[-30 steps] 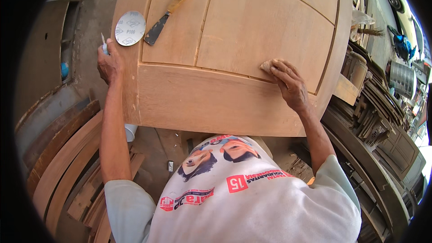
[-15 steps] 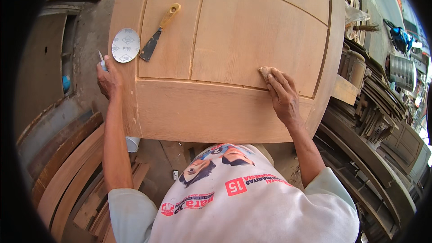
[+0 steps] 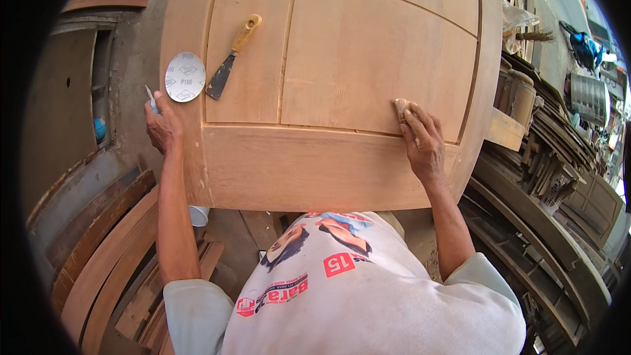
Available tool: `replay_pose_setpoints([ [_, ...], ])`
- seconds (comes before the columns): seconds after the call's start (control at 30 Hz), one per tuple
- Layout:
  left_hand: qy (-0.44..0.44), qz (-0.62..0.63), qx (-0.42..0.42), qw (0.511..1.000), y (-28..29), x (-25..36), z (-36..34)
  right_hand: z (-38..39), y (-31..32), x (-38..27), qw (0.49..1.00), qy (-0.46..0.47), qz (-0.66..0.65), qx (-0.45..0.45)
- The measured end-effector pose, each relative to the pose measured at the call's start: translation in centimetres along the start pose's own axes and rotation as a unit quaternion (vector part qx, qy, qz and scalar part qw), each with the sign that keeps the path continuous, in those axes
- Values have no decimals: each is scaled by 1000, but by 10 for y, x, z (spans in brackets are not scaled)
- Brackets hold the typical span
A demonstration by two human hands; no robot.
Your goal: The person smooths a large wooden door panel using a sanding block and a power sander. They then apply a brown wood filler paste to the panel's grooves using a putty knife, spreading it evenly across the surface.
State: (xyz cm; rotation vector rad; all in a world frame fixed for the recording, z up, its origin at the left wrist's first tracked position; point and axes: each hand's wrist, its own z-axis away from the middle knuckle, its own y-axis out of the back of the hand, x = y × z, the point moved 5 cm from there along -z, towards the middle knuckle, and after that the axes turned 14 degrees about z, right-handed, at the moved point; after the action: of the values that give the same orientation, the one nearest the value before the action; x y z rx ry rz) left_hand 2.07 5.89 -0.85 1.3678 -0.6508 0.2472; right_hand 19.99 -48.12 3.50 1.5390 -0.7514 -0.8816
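Note:
A wooden panel door [image 3: 315,164] with grooves between its panels lies flat in front of me. Folded sandpaper [image 3: 400,108] is pinched under the fingers of my right hand [image 3: 424,141], pressed on the large panel just above the lower groove. At the door's left edge, my left hand [image 3: 164,125] is closed around a small pointed tool with a pale handle [image 3: 152,102], its thin tip pointing up; its exact kind is unclear. Beside that hand lies a round white sanding disc [image 3: 185,77]. A putty knife [image 3: 233,56] with a wooden handle and dark blade rests right of the disc.
Curved wooden boards [image 3: 112,256] lean at the lower left, near a white container [image 3: 198,215] under the door's edge. Stacked wood strips [image 3: 545,131] and long frames [image 3: 526,236] crowd the right side. A metal can [image 3: 589,100] stands farther off.
My right hand has slid a little to the right along the panel with the sandpaper. My left hand keeps its hold at the door's edge. The whole view has shifted slightly.

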Motion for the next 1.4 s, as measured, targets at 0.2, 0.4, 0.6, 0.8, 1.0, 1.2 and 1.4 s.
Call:
replay_pose_setpoints([
  [0.2,-15,-17,-19,1000,-11,15,-4,-171,1,96,987,-61,62,133],
  [0.4,-5,-18,-10,1000,-2,-5,2,-14,0,34,997,-58,1,58],
  [0.6,-15,-21,-8,1000,-8,9,-2,-103,3,113,987,-77,79,115],
  [0.8,-40,-11,11,999,-9,-17,-13,-109,0,119,985,-60,90,131],
  [1.0,-19,-15,-17,1000,-2,6,3,21,13,98,989,-94,101,50],
  [1.2,-65,-12,-7,998,-15,-6,-15,-139,13,172,975,-60,147,153],
  [1.4,-31,-21,-4,999,-6,-17,-8,26,17,105,983,-130,117,56],
])
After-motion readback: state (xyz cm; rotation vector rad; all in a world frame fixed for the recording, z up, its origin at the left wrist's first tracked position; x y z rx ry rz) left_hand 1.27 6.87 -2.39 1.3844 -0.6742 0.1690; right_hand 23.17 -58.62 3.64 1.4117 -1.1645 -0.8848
